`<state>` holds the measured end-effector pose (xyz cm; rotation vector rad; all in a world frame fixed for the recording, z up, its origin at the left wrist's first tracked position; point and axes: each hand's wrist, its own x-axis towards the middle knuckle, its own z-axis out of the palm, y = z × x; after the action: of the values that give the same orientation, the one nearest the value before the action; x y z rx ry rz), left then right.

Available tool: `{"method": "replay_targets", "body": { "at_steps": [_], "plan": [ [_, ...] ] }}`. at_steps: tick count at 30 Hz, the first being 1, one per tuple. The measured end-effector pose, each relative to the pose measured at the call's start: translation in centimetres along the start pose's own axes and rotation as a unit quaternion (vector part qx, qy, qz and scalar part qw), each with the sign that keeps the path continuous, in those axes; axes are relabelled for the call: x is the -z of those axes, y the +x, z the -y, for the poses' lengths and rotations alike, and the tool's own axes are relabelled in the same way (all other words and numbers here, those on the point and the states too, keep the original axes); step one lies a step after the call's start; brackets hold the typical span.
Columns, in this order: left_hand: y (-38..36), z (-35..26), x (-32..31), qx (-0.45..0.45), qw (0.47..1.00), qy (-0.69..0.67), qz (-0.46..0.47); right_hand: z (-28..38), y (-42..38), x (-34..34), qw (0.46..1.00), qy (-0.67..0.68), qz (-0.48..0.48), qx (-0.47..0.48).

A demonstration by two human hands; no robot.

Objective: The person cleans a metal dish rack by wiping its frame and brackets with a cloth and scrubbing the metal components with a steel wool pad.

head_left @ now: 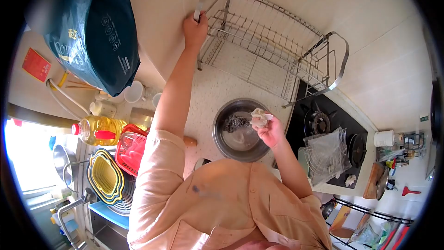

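- On the table [208,90], against the tiled wall, stands the empty wire dish rack [268,46]; my left hand [194,30] is up at its near end, fingers closed around the curved metal handle there.
- My right hand [269,132] hangs over the steel bowl [240,130], fingers pinched shut on a crumpled white cloth [259,118], which sits above the bowl's right rim.
- Inside the bowl I make out a grey steel-wool scrubber [237,122] lying on the bottom; whether there is water in there I cannot tell.
- The bowl sits just in front of the rack, between it and me, with the gas hob [323,125] close on the right.
- To the left, well apart from both hands, are an oil bottle [99,130], a red basket [134,150] and a yellow basket [105,176] by the sink.
- My reading of the step: I am steadying the rack with one hand while the other has the cloth ready, so wiping down the rack looks to be just starting.
- The next move, as I judge it, calls for bringing the cloth up to the wires while the left grip holds firm, so the light frame does not slide on the table or tip toward the hob.
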<state>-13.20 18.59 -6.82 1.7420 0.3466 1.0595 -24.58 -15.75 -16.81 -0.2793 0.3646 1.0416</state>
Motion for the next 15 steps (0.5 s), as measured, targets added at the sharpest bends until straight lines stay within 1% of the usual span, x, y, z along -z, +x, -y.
{"method": "replay_targets", "body": {
  "at_steps": [1,4,5,6,7,8,9,11,12,14,15],
  "plan": [
    [0.1,0.1,0.0,0.001,1.000,0.000,0.001,-0.5,-0.2,-0.8,0.999,-0.004,-0.032,0.001],
    [0.2,0.9,-0.2,0.008,1.000,-0.007,0.010,-1.0,0.6,1.8,1.000,-0.022,0.008,0.012],
    [0.4,1.5,-0.3,0.013,1.000,-0.015,0.015,-1.0,1.6,2.8,0.975,0.094,0.182,-0.087],
    [0.5,1.8,-0.3,0.017,0.999,-0.022,0.021,-1.2,1.4,1.9,0.994,0.063,0.081,-0.049],
    [0.5,1.5,-0.2,0.029,0.999,-0.017,0.032,-1.5,0.7,0.1,0.999,0.031,-0.022,-0.010],
    [0.4,1.3,0.0,0.039,0.998,-0.012,0.042,-1.7,0.4,-0.9,0.992,-0.001,-0.124,0.029],
    [0.3,0.9,0.2,0.050,0.997,-0.008,0.052,-1.8,0.5,-0.7,0.995,-0.002,-0.094,0.035],
    [-0.6,-0.9,1.4,0.047,0.994,0.054,0.086,-1.8,0.7,0.1,0.998,-0.005,-0.034,0.047],
    [-1.5,-1.8,2.0,0.043,0.990,0.085,0.102,-1.7,0.9,0.2,0.998,-0.008,-0.022,0.051],
    [-7.0,-2.2,2.0,-0.067,0.972,0.223,0.018,-1.7,1.2,0.4,0.998,-0.011,0.000,0.055],
    [-10.1,-2.6,2.3,-0.056,0.976,0.208,0.041,-1.9,1.4,0.2,0.998,-0.007,0.020,0.066]
  ]
}}
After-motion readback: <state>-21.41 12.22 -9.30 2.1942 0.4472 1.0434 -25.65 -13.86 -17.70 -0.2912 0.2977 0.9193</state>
